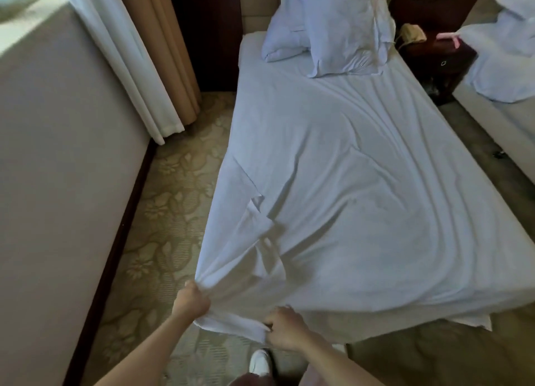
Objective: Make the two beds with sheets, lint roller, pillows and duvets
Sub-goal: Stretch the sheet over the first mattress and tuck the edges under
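at bed's foot, both hands grip sheet corner.

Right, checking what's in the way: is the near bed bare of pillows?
No, white pillows lie piled at its head end, on the wrinkled sheet.

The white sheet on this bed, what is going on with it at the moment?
A person stands at the foot corner of the bed and holds the wrinkled white bed sheet. The left hand grips its bunched corner, and the right hand pinches the edge beside it. The sheet covers the mattress but is not yet smooth. Two white pillows lie at the head end.
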The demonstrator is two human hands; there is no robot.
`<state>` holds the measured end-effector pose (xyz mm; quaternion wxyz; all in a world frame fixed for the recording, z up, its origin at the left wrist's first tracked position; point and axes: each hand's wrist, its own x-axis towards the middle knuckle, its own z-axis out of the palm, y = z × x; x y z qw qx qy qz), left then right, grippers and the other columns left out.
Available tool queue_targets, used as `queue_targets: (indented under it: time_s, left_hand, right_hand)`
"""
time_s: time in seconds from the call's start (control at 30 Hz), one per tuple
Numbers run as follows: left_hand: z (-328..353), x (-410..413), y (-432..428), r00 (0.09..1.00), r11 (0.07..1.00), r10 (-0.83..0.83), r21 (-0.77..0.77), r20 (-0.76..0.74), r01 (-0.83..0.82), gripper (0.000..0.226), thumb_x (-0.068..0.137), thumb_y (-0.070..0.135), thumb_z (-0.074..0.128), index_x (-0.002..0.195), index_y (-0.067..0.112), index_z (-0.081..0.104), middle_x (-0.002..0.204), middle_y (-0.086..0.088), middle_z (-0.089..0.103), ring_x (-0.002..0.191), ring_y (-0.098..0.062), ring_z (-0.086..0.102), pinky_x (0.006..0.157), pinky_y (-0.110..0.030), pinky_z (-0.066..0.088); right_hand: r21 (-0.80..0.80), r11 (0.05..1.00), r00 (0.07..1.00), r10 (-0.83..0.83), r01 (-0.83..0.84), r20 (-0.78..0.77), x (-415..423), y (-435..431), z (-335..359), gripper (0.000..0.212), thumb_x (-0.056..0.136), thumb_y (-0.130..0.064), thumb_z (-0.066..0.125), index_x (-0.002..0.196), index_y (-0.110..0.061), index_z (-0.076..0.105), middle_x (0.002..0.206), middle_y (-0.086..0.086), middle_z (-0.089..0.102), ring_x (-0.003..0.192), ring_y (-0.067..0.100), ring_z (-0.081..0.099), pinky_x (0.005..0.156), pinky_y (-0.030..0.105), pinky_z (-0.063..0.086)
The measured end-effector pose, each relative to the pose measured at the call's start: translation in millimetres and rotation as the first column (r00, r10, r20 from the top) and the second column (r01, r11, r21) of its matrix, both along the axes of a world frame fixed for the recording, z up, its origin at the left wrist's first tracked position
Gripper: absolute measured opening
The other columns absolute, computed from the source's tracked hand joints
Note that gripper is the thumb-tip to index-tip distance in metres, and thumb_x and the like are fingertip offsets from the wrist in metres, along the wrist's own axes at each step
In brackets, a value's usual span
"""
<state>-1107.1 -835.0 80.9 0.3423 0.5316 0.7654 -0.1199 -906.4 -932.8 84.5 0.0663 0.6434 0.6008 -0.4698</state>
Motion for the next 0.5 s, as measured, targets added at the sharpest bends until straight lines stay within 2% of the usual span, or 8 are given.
queue_targets:
  time_s: [0.07,0.13,0.27,0.33,0.43,0.5]
  left_hand:
    - [3,-10,-5,1.000,1.000,0.017,0.011,-0.016,-0.016,0.038,0.088,0.008,0.044,0.124,-0.001,0.036,0.127,-0.023,0.051,0.118,-0.037,0.051,0.095,-0.037,0.042]
    - [7,-23,-13,0.998,0.999,0.052,0.014,-0.018,-0.051,0.030,0.090,0.009,0.044,0.117,0.000,0.037,0.126,-0.023,0.051,0.118,-0.037,0.051,0.095,-0.037,0.041]
    - [2,-59,-32,0.991,0.991,0.130,0.008,-0.028,-0.130,0.031,0.090,0.007,0.044,0.117,-0.005,0.037,0.124,-0.026,0.051,0.115,-0.039,0.051,0.091,-0.039,0.041]
    - [0,-76,-42,0.972,0.971,0.236,-0.020,-0.011,-0.237,0.037,0.090,0.008,0.048,0.122,-0.008,0.038,0.125,-0.027,0.051,0.114,-0.040,0.052,0.089,-0.040,0.042]
    - [-14,-106,-54,0.892,0.889,0.452,-0.093,0.020,-0.448,0.049,0.087,0.016,0.061,0.125,-0.010,0.045,0.117,-0.024,0.055,0.102,-0.036,0.055,0.084,-0.039,0.047]
    - [-26,-121,-60,0.771,0.770,0.631,-0.193,0.084,-0.608,0.046,0.087,0.013,0.062,0.122,-0.012,0.048,0.109,-0.025,0.056,0.095,-0.037,0.059,0.082,-0.041,0.052]
  right_hand:
    - [-0.057,0.994,0.992,-0.093,0.088,-0.083,-2,-8,-3,0.028,0.080,-0.014,0.050,0.056,-0.019,0.039,0.061,-0.005,0.037,0.078,0.016,0.042,0.051,0.024,0.024]
    - [-0.152,0.982,0.984,-0.131,0.111,-0.125,-5,-15,-4,0.026,0.082,-0.016,0.054,0.063,-0.025,0.039,0.068,-0.012,0.042,0.080,0.015,0.046,0.054,0.019,0.029]
    - [-0.239,0.970,0.982,-0.084,0.041,-0.171,-12,-27,-5,0.017,0.079,-0.028,0.064,0.067,-0.026,0.051,0.067,-0.015,0.048,0.076,0.009,0.050,0.057,0.019,0.033]
    - [-0.298,0.954,0.977,-0.064,0.000,-0.205,-18,-30,-7,0.026,0.080,-0.030,0.064,0.057,-0.024,0.053,0.056,-0.011,0.044,0.062,0.006,0.045,0.054,0.022,0.029]
    - [-0.330,0.943,0.977,-0.043,-0.030,-0.210,-33,-34,-9,0.037,0.085,-0.033,0.061,0.055,-0.021,0.043,0.058,-0.007,0.035,0.055,0.006,0.035,0.054,0.025,0.024]
    - [-0.323,0.947,0.975,-0.072,0.000,-0.211,-44,-38,-13,0.033,0.087,-0.034,0.058,0.060,-0.023,0.042,0.064,-0.008,0.038,0.058,0.003,0.039,0.055,0.022,0.027]
